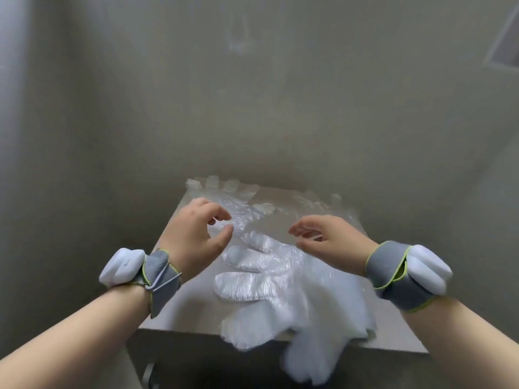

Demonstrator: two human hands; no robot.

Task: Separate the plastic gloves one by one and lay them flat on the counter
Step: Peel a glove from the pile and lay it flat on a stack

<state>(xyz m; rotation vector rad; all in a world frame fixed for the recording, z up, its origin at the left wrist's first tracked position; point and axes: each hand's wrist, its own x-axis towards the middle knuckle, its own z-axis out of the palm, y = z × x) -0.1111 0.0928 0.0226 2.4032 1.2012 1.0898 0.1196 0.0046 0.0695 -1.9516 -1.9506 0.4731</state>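
A thick stack of clear plastic gloves (278,287) lies on the grey counter (182,301), its near end hanging over the front edge. Single gloves lie spread flat at the back left (224,189) and back right (317,202). My left hand (196,237) hovers above the stack's far left side with fingers loosely curled and thumb out, holding nothing that I can make out. My right hand (328,234) hovers at the right, fingers relaxed and pointing left, also holding nothing.
The counter is a small surface set in a corner between plain grey walls (252,108). Its front edge (174,331) drops to a dark cabinet below. Each wrist wears a grey strap with a white device.
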